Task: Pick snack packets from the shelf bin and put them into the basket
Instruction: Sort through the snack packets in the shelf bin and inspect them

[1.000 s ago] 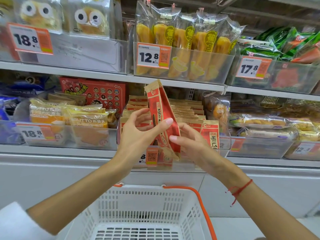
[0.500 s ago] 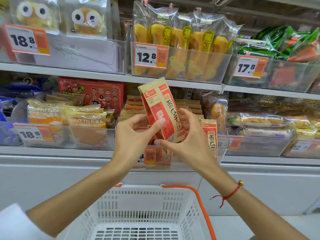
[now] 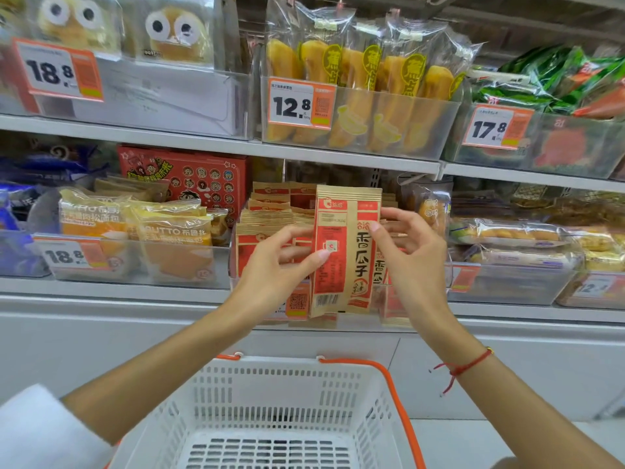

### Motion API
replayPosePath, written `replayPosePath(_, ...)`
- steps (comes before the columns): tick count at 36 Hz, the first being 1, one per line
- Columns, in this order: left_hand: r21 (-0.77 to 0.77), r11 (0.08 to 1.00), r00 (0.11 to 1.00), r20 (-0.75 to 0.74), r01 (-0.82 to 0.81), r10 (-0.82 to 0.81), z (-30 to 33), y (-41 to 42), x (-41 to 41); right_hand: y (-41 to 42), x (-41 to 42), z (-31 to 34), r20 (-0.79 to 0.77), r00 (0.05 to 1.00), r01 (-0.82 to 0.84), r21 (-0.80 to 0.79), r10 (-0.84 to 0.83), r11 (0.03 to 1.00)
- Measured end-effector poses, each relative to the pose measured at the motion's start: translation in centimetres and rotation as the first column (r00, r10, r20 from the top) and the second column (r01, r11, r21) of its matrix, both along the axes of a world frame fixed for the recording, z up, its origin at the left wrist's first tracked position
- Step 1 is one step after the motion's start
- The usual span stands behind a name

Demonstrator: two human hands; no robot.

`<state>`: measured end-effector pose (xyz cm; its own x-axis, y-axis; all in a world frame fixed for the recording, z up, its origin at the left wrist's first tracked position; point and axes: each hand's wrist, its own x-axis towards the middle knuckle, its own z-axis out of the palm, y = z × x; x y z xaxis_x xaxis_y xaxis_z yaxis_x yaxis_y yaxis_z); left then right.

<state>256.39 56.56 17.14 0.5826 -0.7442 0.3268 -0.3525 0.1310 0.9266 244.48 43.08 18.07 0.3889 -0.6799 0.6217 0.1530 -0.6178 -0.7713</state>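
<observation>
Fingers [image 3: 380,231] of the right hand [image 3: 414,262] pinch the right edge of a kraft-and-red sunflower seed packet [image 3: 345,252], while the left hand [image 3: 274,269] presses its thumb on the packet's front face with the other fingers behind it, so both hands are closed on the same packet. It is held upright and facing the camera, its long axis vertical, sealed top edge up and barcode end down, with only a slight tilt.

The packet hangs just in front of the clear shelf bin [image 3: 233,265], which holds more of the same packets standing in rows behind it. Directly below the packet, well apart from it, sits the white shopping basket [image 3: 270,394] with an orange handle [image 3: 399,401]; what shows of its bottom looks bare, though the near part is cut off by the frame edge.

A red string bracelet [image 3: 463,368] circles the right wrist. Above the packet, on the upper shelf, a bin of yellow banana cakes [image 3: 358,93] carries a 12.8 price tag [image 3: 299,104].
</observation>
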Motion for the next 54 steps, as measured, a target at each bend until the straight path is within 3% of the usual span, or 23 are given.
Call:
replayPosePath(11,0.007,1.0,0.998,0.061,-0.001,0.0,-0.5,-0.2,-0.1,0.2,-0.3,0.2,0.082,0.997,0.003,-0.019,-0.002,1.0)
replayPosePath(16,0.026,0.998,0.998,0.046,-0.05,0.048,-1.1,-0.2,0.6,0.1,-0.3,0.0,0.014,0.999,-0.031,0.003,0.031,1.0)
replayPosePath(21,-0.068,0.992,0.994,-0.028,-0.103,0.101,-0.8,0.0,0.7,0.2,-0.1,-0.2,-0.066,0.992,-0.104,0.015,0.105,0.994)
replayPosePath(26,-0.112,0.987,0.989,-0.102,-0.118,0.107,-0.7,0.0,0.4,0.3,0.2,-0.6,-0.087,0.994,-0.068,-0.033,0.065,0.997)
replayPosePath(29,-0.121,0.983,0.989,-0.072,-0.139,0.131,-0.6,0.1,0.1,0.4,0.2,-0.6,-0.145,0.987,-0.082,-0.052,0.074,0.995)
replayPosePath(33,-0.135,0.973,0.981,0.019,-0.188,0.192,-0.3,0.2,0.2,1.1,0.4,-1.1,-0.361,0.924,-0.166,-0.091,0.122,0.982)
replayPosePath(38,-0.102,0.98,0.983,0.04,-0.172,0.177,-0.1,0.2,-0.3,1.3,0.4,-1.2,-0.359,0.931,-0.116,-0.115,0.068,0.987)
replayPosePath(41,-0.11,0.985,0.991,0.006,-0.135,0.137,0.1,0.2,-0.7,0.6,0.1,-0.5,-0.358,0.907,-0.22,0.047,0.222,0.974)
replayPosePath(46,-0.153,0.985,0.995,-0.075,-0.082,0.071,0.5,0.0,-0.7,-0.5,-0.3,0.2,-0.167,0.805,-0.448,0.458,0.57,0.768)
replayPosePath(50,-0.092,0.994,0.995,-0.088,-0.062,0.054,0.3,-0.3,0.3,-1.2,0.0,0.1,-0.12,0.679,-0.563,0.548,0.724,0.619)
replayPosePath(54,-0.08,0.997,0.991,-0.13,-0.019,0.009,0.8,-0.3,0.6,-1.3,-0.7,0.3,-0.104,0.616,-0.598,0.584,0.781,0.549)
